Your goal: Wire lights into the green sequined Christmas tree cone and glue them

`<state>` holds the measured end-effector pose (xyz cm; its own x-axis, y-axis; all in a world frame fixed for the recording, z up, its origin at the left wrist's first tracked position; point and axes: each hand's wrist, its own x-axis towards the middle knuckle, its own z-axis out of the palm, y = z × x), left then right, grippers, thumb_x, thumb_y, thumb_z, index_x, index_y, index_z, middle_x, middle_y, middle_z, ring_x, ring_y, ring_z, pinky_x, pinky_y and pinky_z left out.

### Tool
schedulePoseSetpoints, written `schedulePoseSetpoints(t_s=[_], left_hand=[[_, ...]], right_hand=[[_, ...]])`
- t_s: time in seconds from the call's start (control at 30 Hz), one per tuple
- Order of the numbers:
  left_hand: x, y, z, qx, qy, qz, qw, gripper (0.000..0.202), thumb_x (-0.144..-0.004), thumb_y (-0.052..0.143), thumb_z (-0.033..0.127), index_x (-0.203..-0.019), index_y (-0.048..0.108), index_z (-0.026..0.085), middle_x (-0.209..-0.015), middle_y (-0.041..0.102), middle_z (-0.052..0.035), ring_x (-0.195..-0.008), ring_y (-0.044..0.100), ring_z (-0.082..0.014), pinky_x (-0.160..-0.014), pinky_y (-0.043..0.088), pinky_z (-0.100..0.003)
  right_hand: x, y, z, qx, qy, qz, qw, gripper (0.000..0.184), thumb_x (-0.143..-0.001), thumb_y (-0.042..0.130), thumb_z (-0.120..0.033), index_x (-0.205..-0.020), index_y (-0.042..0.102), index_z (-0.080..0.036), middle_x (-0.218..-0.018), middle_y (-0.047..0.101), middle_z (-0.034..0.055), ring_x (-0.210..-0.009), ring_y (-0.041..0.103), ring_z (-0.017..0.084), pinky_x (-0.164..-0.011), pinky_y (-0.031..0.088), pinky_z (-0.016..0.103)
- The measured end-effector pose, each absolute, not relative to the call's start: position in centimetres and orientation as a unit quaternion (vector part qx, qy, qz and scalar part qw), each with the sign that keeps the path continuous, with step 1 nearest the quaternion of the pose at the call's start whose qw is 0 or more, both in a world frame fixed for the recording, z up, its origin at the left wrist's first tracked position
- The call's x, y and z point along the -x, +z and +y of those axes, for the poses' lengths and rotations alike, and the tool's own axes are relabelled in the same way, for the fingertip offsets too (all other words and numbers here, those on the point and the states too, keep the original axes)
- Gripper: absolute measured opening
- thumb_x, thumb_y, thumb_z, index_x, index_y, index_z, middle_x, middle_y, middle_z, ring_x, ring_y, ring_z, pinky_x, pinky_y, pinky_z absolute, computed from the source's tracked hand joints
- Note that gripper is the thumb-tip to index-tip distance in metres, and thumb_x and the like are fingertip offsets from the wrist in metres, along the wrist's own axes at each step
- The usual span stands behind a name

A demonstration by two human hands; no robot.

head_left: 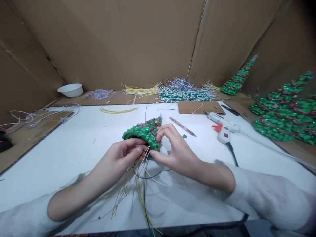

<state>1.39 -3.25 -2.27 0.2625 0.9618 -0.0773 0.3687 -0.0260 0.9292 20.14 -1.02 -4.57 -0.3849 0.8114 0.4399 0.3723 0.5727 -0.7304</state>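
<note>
A small green decorative Christmas tree with red garland lies tipped on its side, its hollow base facing me. My left hand is closed at the lower rim, with some fingertips hidden inside the base. On the other side, my right hand grips the tree between thumb and fingers. Thin yellow, white and dark wires come out of the base and hang down toward the table's front edge. Whether my left fingers also pinch some wires I cannot tell.
A glue gun with a cord lies at right, near a knife and a cardboard piece. Wire bundles, clear bits and a white bowl line the back. Finished-looking trees stand at right. A pointed strip lies behind my right hand.
</note>
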Motion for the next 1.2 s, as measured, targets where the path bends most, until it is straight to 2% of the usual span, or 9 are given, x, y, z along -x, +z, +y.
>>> schedulePoseSetpoints(t_s=[0.13,0.23,0.33,0.37,0.47,0.53,0.77,1.03,1.2], left_hand=[[0.6,-1.7,-4.5,-0.714,0.289,0.498,0.398,0.028,-0.086,0.051,0.032,-0.107,0.065,0.018,-0.092,0.073,-0.0084,-0.077,0.069,-0.0201,-0.066,0.056,-0.028],[2.2,-0.5,-5.2,-0.82,0.28,0.473,0.16,0.023,-0.085,0.054,0.029,-0.104,0.066,0.025,-0.09,0.073,-0.0037,-0.072,0.068,-0.018,-0.062,0.055,-0.025],[2.8,0.6,-4.0,-0.861,0.292,0.395,-0.134,0.042,-0.082,0.059,0.019,-0.124,0.056,0.025,-0.114,0.066,-0.0077,-0.104,0.062,-0.0244,-0.092,0.049,-0.036],[2.7,0.7,-3.1,-0.879,0.263,0.355,-0.181,0.048,-0.082,0.059,0.016,-0.128,0.053,0.025,-0.123,0.062,-0.0088,-0.116,0.055,-0.0276,-0.102,0.042,-0.042],[1.4,0.7,-0.3,-0.93,0.205,0.26,-0.159,0.044,-0.088,0.049,0.012,-0.131,0.05,0.023,-0.131,0.057,-0.0099,-0.127,0.048,-0.0263,-0.11,0.033,-0.046],[0.3,0.4,1.1,-0.948,0.184,0.224,-0.129,0.038,-0.09,0.043,0.011,-0.124,0.056,0.021,-0.129,0.06,-0.0102,-0.125,0.051,-0.0244,-0.109,0.036,-0.045],[-1.0,-0.3,2.4,-0.961,0.128,0.205,-0.137,0.028,-0.09,0.042,0.018,-0.101,0.068,0.019,-0.106,0.071,-0.0127,-0.107,0.064,-0.0242,-0.086,0.055,-0.036],[-0.8,-1.1,3.5,-0.943,0.203,0.235,-0.123,0.021,-0.087,0.052,0.026,-0.099,0.068,0.019,-0.093,0.073,-0.0129,-0.083,0.07,-0.0218,-0.068,0.054,-0.03],[-1.5,-2.0,3.4,-0.903,0.287,0.222,-0.229,0.029,-0.082,0.059,0.027,-0.108,0.064,0.014,-0.09,0.074,-0.0129,-0.073,0.07,-0.0223,-0.063,0.054,-0.031]], right_hand=[[-20.2,-4.4,-1.1,0.391,0.275,-0.783,0.398,0.024,-0.072,0.064,-0.019,-0.085,0.044,-0.022,-0.102,0.047,0.0058,-0.105,0.048,0.021,-0.094,0.04,0.041],[-20.2,-4.2,-1.1,0.411,0.289,-0.775,0.384,0.023,-0.072,0.064,-0.02,-0.084,0.045,-0.022,-0.1,0.045,0.0057,-0.101,0.047,0.021,-0.091,0.041,0.04],[-20.3,-4.2,-1.1,0.415,0.305,-0.768,0.38,0.021,-0.072,0.064,-0.021,-0.083,0.045,-0.021,-0.097,0.045,0.0049,-0.097,0.047,0.02,-0.089,0.042,0.039],[-20.3,-4.2,-1.1,0.414,0.307,-0.767,0.382,0.021,-0.072,0.064,-0.022,-0.083,0.045,-0.021,-0.096,0.045,0.0047,-0.096,0.047,0.02,-0.089,0.042,0.039],[-20.3,-4.3,-1.0,0.412,0.307,-0.766,0.386,0.022,-0.072,0.064,-0.023,-0.082,0.045,-0.021,-0.094,0.045,0.004,-0.092,0.048,0.019,-0.085,0.043,0.038],[-20.2,-4.4,-0.9,0.411,0.304,-0.767,0.388,0.023,-0.072,0.064,-0.023,-0.081,0.044,-0.021,-0.093,0.045,0.0035,-0.09,0.048,0.019,-0.083,0.044,0.037],[-20.1,-4.5,-0.8,0.405,0.311,-0.756,0.409,0.022,-0.07,0.064,-0.021,-0.078,0.043,-0.021,-0.094,0.047,0.0033,-0.092,0.049,0.019,-0.085,0.044,0.038],[-20.6,-3.4,-0.5,0.41,0.3,-0.747,0.429,0.016,-0.073,0.061,-0.018,-0.082,0.048,-0.02,-0.093,0.049,0.0037,-0.091,0.051,0.018,-0.087,0.043,0.037],[-20.9,-3.2,-0.2,0.407,0.234,-0.757,0.455,0.018,-0.078,0.059,-0.019,-0.092,0.048,-0.02,-0.098,0.052,0.0058,-0.097,0.051,0.02,-0.086,0.043,0.036]])
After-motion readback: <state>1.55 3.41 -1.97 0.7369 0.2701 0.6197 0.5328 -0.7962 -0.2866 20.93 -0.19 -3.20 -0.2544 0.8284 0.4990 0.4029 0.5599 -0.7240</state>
